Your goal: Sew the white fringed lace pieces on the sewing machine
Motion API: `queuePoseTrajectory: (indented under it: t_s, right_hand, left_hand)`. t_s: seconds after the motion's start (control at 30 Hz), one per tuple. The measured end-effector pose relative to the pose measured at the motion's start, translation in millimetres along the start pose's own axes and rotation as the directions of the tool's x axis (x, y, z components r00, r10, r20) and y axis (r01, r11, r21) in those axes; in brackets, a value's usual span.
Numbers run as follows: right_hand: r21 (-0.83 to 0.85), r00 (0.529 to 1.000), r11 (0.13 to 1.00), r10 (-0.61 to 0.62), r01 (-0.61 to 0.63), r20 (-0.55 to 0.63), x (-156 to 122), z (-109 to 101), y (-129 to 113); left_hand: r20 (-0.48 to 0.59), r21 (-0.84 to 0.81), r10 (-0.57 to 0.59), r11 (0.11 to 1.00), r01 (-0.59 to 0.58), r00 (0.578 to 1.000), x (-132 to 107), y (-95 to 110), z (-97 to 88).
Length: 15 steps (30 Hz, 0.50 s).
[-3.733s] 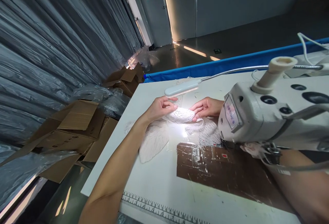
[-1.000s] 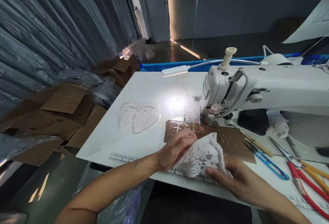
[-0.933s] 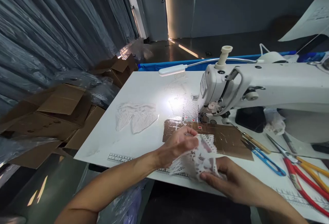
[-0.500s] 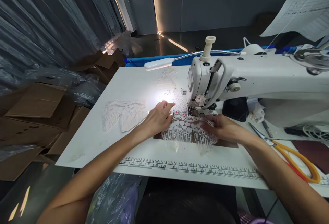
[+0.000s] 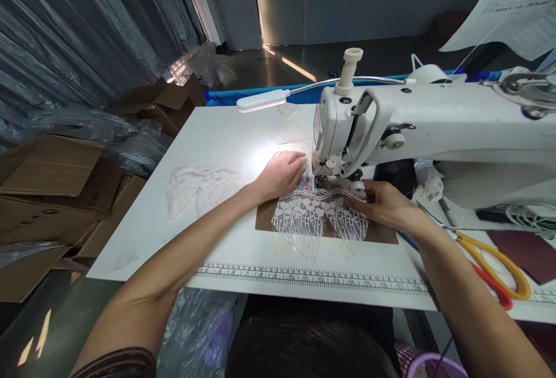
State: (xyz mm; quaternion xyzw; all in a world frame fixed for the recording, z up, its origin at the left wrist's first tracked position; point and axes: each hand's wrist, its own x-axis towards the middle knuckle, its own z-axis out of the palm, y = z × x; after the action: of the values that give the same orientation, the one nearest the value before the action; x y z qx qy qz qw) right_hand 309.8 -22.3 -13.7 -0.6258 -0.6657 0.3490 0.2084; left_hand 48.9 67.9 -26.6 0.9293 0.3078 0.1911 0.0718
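A strip of white fringed lace trim (image 5: 299, 219) lies over a brown piece of material (image 5: 382, 235), its scalloped upper edge by the presser foot (image 5: 322, 182) of the white sewing machine (image 5: 417, 129). My left hand (image 5: 281, 174) rests palm down just left of the foot, fingers stretched out towards it, by the upper left end of the trim. With thumb and fingers, my right hand (image 5: 384, 207) pinches the right end of the trim. More white lace (image 5: 289, 129) lies behind my left hand. The needle tip is too small to make out.
Another lace piece (image 5: 204, 187) lies on the left of the white table (image 5: 143, 221). A printed ruler (image 5: 313, 278) runs along the front edge. Yellow-handled scissors (image 5: 495, 256) lie at right. A lamp (image 5: 263, 101) shines from above. Cardboard boxes (image 5: 47, 193) stand left.
My left hand has slid right and slightly forward, closer to the presser foot. The trim's fringe hangs more spread out over the brown piece. The right hand remains at the trim's right end.
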Motion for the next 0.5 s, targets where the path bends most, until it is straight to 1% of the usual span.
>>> queuePoseTrajectory:
  t_s: [0.03,0.07,0.1,0.13,0.2,0.23,0.3,0.33,0.37,0.4,0.43,0.47,0.5]
  right_hand:
    - [0.031,1.000,1.000,-0.004,0.004,0.005,0,0,0]
    - [0.057,1.000,0.998,-0.001,0.001,0.007,0,0,0]
    - [0.084,1.000,0.996,0.007,-0.008,0.008,0,1,0]
    - [0.121,1.000,0.992,0.017,-0.018,0.014,1,2,-1]
    - [0.245,0.998,0.969,0.032,-0.046,0.061,1,8,-4]
    - [0.325,0.994,0.943,0.040,-0.070,0.099,1,11,-8]
    - [0.492,0.983,0.860,0.058,-0.138,0.175,-1,20,-20]
    - [0.562,0.976,0.808,0.073,-0.178,0.205,-1,25,-27]
    - [0.619,0.969,0.756,0.085,-0.214,0.232,-2,31,-35]
    - [0.663,0.962,0.709,0.085,-0.242,0.261,-2,35,-43]
    - [0.690,0.951,0.674,0.064,-0.264,0.302,-2,39,-50]
    - [0.698,0.938,0.660,0.029,-0.277,0.345,-2,41,-55]
    - [0.689,0.926,0.671,-0.010,-0.274,0.377,-2,43,-58]
  left_hand:
    - [-0.032,-0.031,0.033,0.999,-0.034,0.999,-10,8,0.6]
    - [-0.035,-0.083,0.097,0.992,-0.099,0.995,-20,17,0.8]
    - [-0.001,-0.132,0.187,0.974,-0.185,0.982,-30,25,0.2]
    - [0.060,-0.150,0.247,0.960,-0.236,0.967,-39,31,-1.2]
    - [0.117,-0.173,0.266,0.954,-0.244,0.957,-53,39,-6.7]
    - [0.130,-0.193,0.240,0.958,-0.213,0.962,-57,40,-10.7]
    - [0.123,-0.282,0.136,0.954,-0.097,0.983,-61,40,-20.2]
    - [0.131,-0.355,0.071,0.935,-0.020,0.989,-62,40,-25.2]
    - [0.160,-0.441,0.006,0.895,0.066,0.987,-62,41,-30.1]
    - [0.212,-0.520,-0.056,0.839,0.162,0.976,-61,42,-34.6]
    - [0.275,-0.571,-0.120,0.778,0.262,0.954,-61,44,-38.4]
    - [0.333,-0.590,-0.185,0.723,0.358,0.924,-60,47,-41.4]
    - [0.377,-0.581,-0.255,0.684,0.441,0.891,-60,50,-43.6]
